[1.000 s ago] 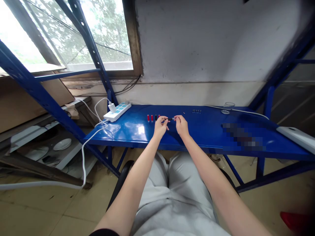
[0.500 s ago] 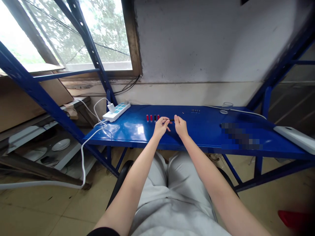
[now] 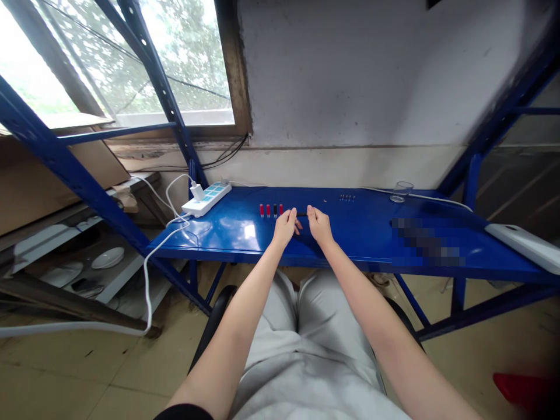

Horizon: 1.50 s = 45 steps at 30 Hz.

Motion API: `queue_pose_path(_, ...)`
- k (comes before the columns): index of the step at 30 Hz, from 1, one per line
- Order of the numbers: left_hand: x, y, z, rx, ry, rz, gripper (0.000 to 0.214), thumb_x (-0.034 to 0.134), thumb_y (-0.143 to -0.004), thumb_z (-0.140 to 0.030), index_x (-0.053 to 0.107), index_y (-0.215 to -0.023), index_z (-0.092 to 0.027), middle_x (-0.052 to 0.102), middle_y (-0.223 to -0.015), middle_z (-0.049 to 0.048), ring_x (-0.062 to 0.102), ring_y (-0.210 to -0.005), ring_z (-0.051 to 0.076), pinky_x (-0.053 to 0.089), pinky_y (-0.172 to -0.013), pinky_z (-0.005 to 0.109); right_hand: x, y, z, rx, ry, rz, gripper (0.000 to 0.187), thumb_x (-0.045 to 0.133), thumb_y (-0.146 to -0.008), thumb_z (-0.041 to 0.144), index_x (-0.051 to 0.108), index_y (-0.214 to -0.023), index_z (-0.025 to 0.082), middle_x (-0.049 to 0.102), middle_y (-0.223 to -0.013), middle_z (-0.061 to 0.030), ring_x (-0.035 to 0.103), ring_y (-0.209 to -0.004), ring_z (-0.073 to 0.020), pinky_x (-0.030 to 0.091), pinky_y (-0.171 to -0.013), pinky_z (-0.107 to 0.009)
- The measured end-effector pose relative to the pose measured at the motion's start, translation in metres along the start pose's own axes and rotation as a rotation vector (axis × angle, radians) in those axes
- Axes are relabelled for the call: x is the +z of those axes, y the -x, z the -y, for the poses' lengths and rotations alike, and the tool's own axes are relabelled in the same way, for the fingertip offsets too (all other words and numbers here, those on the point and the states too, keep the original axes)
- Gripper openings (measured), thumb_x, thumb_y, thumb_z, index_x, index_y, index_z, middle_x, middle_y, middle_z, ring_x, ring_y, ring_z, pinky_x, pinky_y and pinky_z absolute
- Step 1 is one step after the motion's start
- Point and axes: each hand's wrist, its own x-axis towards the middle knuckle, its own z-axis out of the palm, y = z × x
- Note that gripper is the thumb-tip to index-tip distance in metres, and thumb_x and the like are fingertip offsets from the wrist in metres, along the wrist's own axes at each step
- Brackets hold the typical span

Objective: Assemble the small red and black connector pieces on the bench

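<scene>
My left hand [image 3: 285, 228] and my right hand [image 3: 320, 226] meet over the front middle of the blue table [image 3: 236, 233]. Between them runs a short, thin dark stick-like piece [image 3: 302, 214], pinched at one end by each hand. Its exact kind is too small to make out. Just behind my left hand stands a row of several small upright tubes, among them a red tube [image 3: 261, 210] and a black tube [image 3: 275, 210], with paler lower ends. Several tiny metallic pieces [image 3: 347, 198] lie in a row further back, to the right of my right hand.
A white power strip [image 3: 205, 199] with a plug and cable occupies the table's left end. On the right are a glass [image 3: 401, 191], a pixelated dark object [image 3: 426, 242] and a white slab-shaped thing [image 3: 525, 245]. Blue uprights [image 3: 472, 181] rise at both sides.
My left fingers have closed up more on the dark piece. Both hands stay at almost the same spot, and the things on the table have not moved.
</scene>
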Motion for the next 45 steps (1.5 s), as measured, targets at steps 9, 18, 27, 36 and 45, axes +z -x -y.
queue_pose_path(9, -0.002, 0.002, -0.004, -0.081, 0.052, -0.037, 0.050, 0.047, -0.077, -0.060, 0.042, -0.051, -0.018, 0.052, -0.038, 0.0007, 0.044, -0.030, 0.008, 0.034, -0.037, 0.019, -0.002, 0.002, 0.004, 0.008, -0.069, 0.017, 0.049, 0.024, -0.087, 0.058, 0.035, -0.057, 0.021, 0.040, -0.054, 0.0017, 0.038, -0.053, -0.0116, 0.033, -0.055, -0.025)
queue_pose_path(18, -0.004, -0.001, 0.000, -0.158, 0.150, -0.014, 0.049, 0.050, -0.075, -0.059, 0.038, -0.051, -0.019, 0.051, -0.038, 0.0017, 0.045, -0.031, 0.010, 0.034, -0.036, 0.021, -0.003, 0.002, 0.006, -0.001, -0.107, 0.001, 0.051, 0.026, -0.086, 0.061, 0.031, -0.055, 0.021, 0.033, -0.052, 0.0026, 0.033, -0.052, -0.0110, 0.030, -0.052, -0.025)
queue_pose_path(27, -0.008, -0.002, -0.002, -0.220, 0.255, -0.068, 0.045, 0.053, -0.075, -0.054, 0.043, -0.051, -0.017, 0.053, -0.042, 0.0026, 0.048, -0.034, 0.010, 0.034, -0.038, 0.021, -0.006, 0.002, 0.007, 0.079, -0.279, -0.112, 0.051, 0.035, -0.084, 0.060, 0.029, -0.052, 0.021, 0.029, -0.050, 0.0039, 0.028, -0.049, -0.0096, 0.026, -0.049, -0.025)
queue_pose_path(36, -0.007, -0.001, -0.006, -0.171, 0.194, -0.006, 0.038, 0.063, -0.068, -0.051, 0.058, -0.070, -0.013, 0.058, -0.055, -0.0001, 0.049, -0.038, 0.006, 0.030, -0.038, 0.018, -0.007, -0.006, -0.003, 0.165, -0.381, -0.271, 0.052, 0.035, -0.082, 0.063, 0.038, -0.053, 0.020, 0.035, -0.048, 0.0038, 0.033, -0.047, -0.0089, 0.030, -0.048, -0.023)
queue_pose_path(45, -0.005, 0.000, -0.006, -0.111, 0.183, 0.024, 0.042, 0.066, -0.067, -0.047, 0.064, -0.088, -0.010, 0.060, -0.057, 0.0005, 0.048, -0.038, 0.006, 0.030, -0.038, 0.019, -0.007, -0.008, -0.008, 0.006, -0.386, 0.029, 0.038, 0.060, -0.070, 0.055, 0.061, -0.073, 0.016, 0.060, -0.073, -0.0039, 0.051, -0.062, -0.0126, 0.042, -0.060, -0.026)
